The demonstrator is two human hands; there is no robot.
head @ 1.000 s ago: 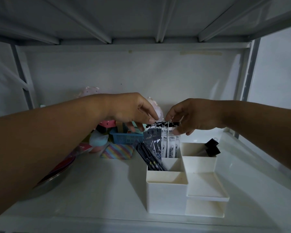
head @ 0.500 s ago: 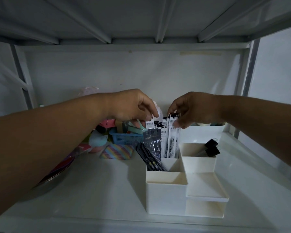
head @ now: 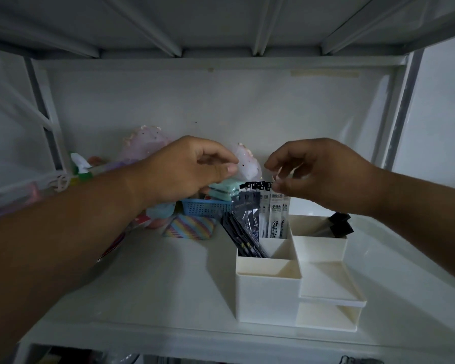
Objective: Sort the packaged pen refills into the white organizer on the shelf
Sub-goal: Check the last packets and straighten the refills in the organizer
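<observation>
The white organizer (head: 268, 292) stands on the shelf, right of centre. White packaged pen refills (head: 273, 219) stand upright in its rear left compartment. Dark packaged refills (head: 244, 216) lean left beside them, over loose black refills (head: 243, 241). My right hand (head: 323, 172) hovers just above the white packets, thumb tip at their black header and fingers loosely curled above it, not closed on them. My left hand (head: 187, 169) hangs left of the packets with loosely curled fingers, holding nothing.
A blue basket (head: 202, 208), a mint item (head: 221, 190), a rainbow-striped pad (head: 189, 228) and a pink fluffy thing (head: 247, 166) sit behind my left hand. Black clips (head: 339, 225) fill the organizer's rear right compartment. The upper shelf hangs close overhead.
The white packets dropped back down into the compartment. My right hand let go of their tops, and my left hand lifted off and drew left.
</observation>
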